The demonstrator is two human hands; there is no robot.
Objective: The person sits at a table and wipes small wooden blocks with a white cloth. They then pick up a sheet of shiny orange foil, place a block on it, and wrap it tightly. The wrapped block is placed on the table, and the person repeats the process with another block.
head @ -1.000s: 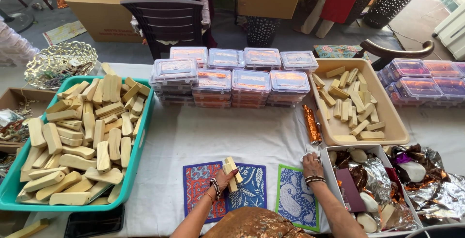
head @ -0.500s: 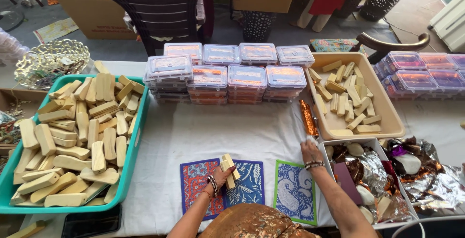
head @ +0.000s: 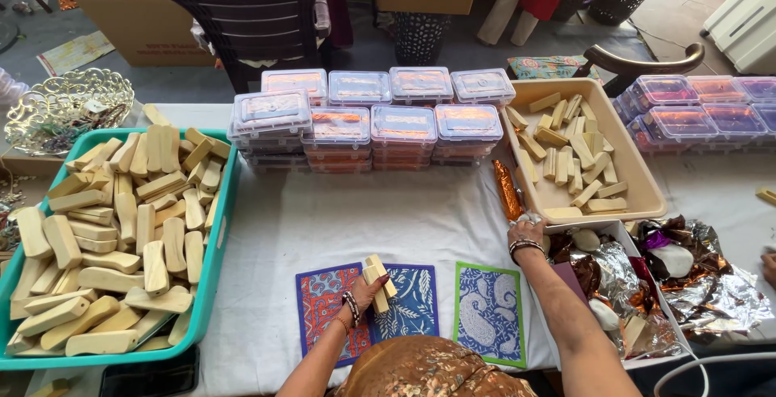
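Fingers of the left hand (head: pixel 365 293) clamp pale wooden blocks (head: pixel 378 277) above patterned cards; right hand (head: pixel 524 232) reaches the orange foil-wrapped stick (head: pixel 508 189), its grip unclear.

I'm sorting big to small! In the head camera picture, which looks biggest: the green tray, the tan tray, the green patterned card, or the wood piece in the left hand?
1. green tray, though it sits nearer the camera
2. tan tray
3. green patterned card
4. wood piece in the left hand
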